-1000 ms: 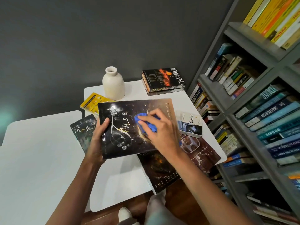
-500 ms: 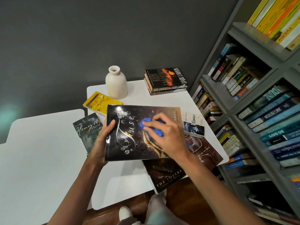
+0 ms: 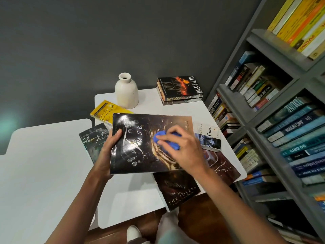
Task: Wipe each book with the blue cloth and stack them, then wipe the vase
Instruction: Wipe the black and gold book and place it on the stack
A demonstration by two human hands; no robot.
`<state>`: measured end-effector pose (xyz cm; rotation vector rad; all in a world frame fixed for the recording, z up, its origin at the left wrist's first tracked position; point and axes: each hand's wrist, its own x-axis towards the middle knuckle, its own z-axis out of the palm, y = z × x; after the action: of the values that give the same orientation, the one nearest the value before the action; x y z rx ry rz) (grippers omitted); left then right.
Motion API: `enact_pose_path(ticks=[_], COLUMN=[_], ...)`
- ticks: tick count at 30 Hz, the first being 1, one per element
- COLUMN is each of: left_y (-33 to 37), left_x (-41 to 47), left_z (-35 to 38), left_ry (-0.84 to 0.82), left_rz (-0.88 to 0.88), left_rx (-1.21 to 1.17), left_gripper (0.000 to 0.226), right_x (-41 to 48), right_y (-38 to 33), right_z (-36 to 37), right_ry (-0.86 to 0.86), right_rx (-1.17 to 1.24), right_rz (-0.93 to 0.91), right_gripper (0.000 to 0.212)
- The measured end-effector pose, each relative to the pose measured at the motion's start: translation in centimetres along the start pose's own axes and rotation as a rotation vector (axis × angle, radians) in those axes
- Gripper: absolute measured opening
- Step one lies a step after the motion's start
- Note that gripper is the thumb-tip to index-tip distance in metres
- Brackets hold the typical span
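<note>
1. my left hand [image 3: 105, 154] grips the left edge of the large dark "muse" book [image 3: 140, 152], thumb on the cover and fingers hidden beneath.
2. my right hand [image 3: 186, 150] is curled round the bunched blue cloth [image 3: 160, 138] and presses it on the cover's middle. the two hands are apart, one at each side of the book.
3. the book is held near me, in front of the cream vase [image 3: 126, 91], tilted, above the other books.
4. the vase stands upright at the far side of the white table [image 3: 131, 199].
5. right of the vase, a stack topped by "dark of the moon" [image 3: 179, 88] lies flat.
6. just in front of the vase, to its left, lies the yellow "tempest" book [image 3: 105, 111]; nearer me than that, the "henry vi" book [image 3: 93, 140].
7. in front of the vase to its right lies the "contact" book [image 3: 208, 138]. nearer me again, "the lovers" [image 3: 177, 189] overhangs the table edge.
</note>
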<state>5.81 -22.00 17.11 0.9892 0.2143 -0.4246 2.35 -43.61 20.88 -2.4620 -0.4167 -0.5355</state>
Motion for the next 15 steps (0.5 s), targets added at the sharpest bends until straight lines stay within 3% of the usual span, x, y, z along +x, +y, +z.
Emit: enact_pose_path(ticks=[4,10,15], left_y=[0.0,0.4,0.1], left_x=[0.1,0.1,-0.3], left_z=[0.7,0.9,1.1], left_ry=[-0.015,-0.1,-0.057], left_rz=[0.003,0.023,0.042], left_rx=[-0.004,0.091,0.117], left_gripper=[0.059,0.054,0.049], right_x=[2.2,0.9,1.8], right_y=[-1.0,-3.6,-0.5], right_z=[0.7,2.1,0.4], right_ry=[0.092,-0.056,0.066], right_rx=[-0.036,0.047,-0.014], right_rz=[0.033,-0.101,0.047], right_gripper=[0.024,0.02,0.024])
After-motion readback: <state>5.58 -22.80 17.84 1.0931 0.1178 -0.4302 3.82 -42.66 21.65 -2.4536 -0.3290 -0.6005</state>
